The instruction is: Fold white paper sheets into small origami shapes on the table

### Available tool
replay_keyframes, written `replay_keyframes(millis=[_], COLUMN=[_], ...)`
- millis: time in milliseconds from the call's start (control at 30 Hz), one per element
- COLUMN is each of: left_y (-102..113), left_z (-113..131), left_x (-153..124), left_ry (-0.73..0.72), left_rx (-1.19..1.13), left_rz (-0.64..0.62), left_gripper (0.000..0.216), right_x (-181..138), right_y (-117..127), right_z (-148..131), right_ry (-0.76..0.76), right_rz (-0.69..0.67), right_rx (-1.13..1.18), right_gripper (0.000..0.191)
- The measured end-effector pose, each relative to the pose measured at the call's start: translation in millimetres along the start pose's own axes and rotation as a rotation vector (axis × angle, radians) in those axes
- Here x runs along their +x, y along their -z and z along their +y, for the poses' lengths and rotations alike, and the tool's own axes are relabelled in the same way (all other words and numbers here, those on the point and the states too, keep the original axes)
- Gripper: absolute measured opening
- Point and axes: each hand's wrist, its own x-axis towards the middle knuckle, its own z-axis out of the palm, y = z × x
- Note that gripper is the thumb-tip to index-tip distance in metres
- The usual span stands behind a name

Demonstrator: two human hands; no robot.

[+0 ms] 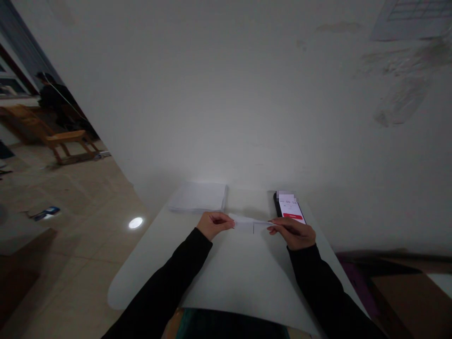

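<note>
Between my two hands a narrow folded piece of white paper (245, 226) is held up over the table, with a dark slit or fold line near its middle. My left hand (214, 224) pinches its left end between thumb and fingers. The right end is gripped by my right hand (294, 231), also in a pinch. Just beyond my left hand lies a stack of white paper (199, 197). Behind my right hand rests a phone (291, 207) with a lit screen and a red button on it.
The white table (233, 282) stands against a pale wall (247, 94). On the left are a tiled floor, a wooden chair (65, 139) and a seated person (52, 94) in dark clothes. A cardboard box (413, 296) sits to the right of the table.
</note>
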Motion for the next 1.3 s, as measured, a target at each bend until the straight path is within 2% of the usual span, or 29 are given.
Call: replay_keyframes(millis=[167, 300, 467, 633, 900, 967, 1100, 1300], left_y=[-2.6, -4.6, -8.6, -11.5, -12.1, -12.3, -16.2, -23.5], left_z=[-3.9, -10.0, -7.1, 1.4, 4.7, 8.5, 13.0, 9.8], left_x=[1.0, 3.1, 1.2, -2.5, -10.7, -14.0, -17.8, -17.7], left_ry=[-0.027, -0.076, -0.204, -0.266, -0.388, -0.387, -0.321, -0.327], left_rx=[-0.074, -0.130, -0.097, -0.048, 0.164, 0.147, -0.040, -0.035], left_rz=[0.034, 0.005, 0.135, 0.073, -0.035, -0.044, -0.035, 0.056], left_gripper=[0.036, 0.043, 0.038, 0.018, 0.023, 0.023, 0.011, 0.024], right_x=[-2.2, -4.2, -5.8, -6.0, -3.8, -2.4, 0.2, -0.5], right_y=[1.7, -0.4, -4.2, -6.1, -7.0, -6.7, -6.6, -9.0], right_z=[3.8, 6.3, 7.8, 7.9, 3.7, 2.3, 0.3, -0.1], right_ry=[0.021, -0.008, -0.038, -0.069, -0.104, -0.112, -0.143, -0.173], right_rz=[-0.047, -0.058, -0.034, 0.036, 0.056, 0.066, 0.110, 0.148], right_rx=[-0.046, -0.026, -0.003, 0.033, 0.030, 0.032, 0.053, 0.113], right_gripper=[0.010, 0.009, 0.008, 0.009, 0.009, 0.009, 0.009, 0.011])
